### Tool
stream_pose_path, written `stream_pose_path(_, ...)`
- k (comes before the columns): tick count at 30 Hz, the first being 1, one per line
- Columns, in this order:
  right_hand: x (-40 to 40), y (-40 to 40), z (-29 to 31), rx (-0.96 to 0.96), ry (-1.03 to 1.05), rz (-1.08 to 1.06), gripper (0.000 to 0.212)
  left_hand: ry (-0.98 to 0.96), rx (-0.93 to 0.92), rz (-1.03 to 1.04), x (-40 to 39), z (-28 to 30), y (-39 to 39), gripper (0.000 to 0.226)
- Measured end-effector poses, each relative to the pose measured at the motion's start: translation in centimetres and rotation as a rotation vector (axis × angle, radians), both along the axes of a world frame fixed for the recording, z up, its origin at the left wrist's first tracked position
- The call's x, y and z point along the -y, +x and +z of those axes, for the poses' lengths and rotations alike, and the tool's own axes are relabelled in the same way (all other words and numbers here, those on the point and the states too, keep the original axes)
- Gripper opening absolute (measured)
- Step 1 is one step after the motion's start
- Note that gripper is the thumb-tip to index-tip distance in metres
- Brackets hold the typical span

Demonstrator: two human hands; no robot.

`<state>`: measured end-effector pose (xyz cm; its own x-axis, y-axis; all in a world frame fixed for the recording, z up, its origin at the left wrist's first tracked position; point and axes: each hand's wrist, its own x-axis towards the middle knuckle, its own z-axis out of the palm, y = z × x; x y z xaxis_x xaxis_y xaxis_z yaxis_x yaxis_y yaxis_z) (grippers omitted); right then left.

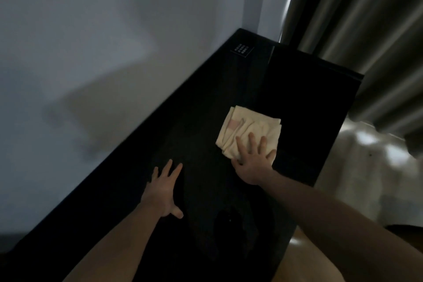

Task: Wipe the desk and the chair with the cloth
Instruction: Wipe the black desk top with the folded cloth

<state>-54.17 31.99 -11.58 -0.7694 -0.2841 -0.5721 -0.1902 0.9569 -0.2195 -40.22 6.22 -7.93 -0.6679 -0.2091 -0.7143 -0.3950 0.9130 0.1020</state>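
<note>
A long black desk (196, 121) runs from the bottom left up to the far corner by the wall. On its right half lies a folded cream cloth (242, 126) with a faint pink patch. My right hand (254, 158) presses flat on the cloth's near edge, fingers straight and spread. My left hand (164, 190) rests flat on the bare desk top to the left of the cloth, fingers spread, holding nothing. No chair can be made out in this view.
A white wall (103, 52) borders the desk's left side. A small panel with light dots (242, 50) sits in the desk's far corner. Grey curtains (366, 30) hang at the right above a pale floor (366, 167). The room is dim.
</note>
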Motion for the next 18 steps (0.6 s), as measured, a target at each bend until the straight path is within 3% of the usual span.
stream_pose_path(3, 1.2, 6.0, 0.5, 0.025, 0.002, 0.067, 0.083, 0.01, -0.137, 0.137, 0.3, -0.6, 3.9, 0.137)
stream_pose_path(5, 2.3, 10.5, 0.5, 0.044, -0.007, 0.11, 0.084, 0.053, -0.174, 0.114, 0.7, -0.9, 6.9, 0.132)
stream_pose_path(9, 4.0, 19.6, 0.7, 0.104, -0.069, 0.172, 0.087, 0.084, -0.104, -0.021, 3.1, -0.2, 12.6, 0.137)
stream_pose_path(14, 5.8, 30.4, 2.3, 0.303, -0.1, 0.224, 0.09, -0.064, 0.055, 0.012, 8.8, 1.5, 19.3, 0.156)
stream_pose_path(18, 7.6, 32.5, 4.1, 0.342, -0.165, 0.001, 0.084, -0.081, 0.121, 0.102, 12.9, 2.4, 22.3, 0.16)
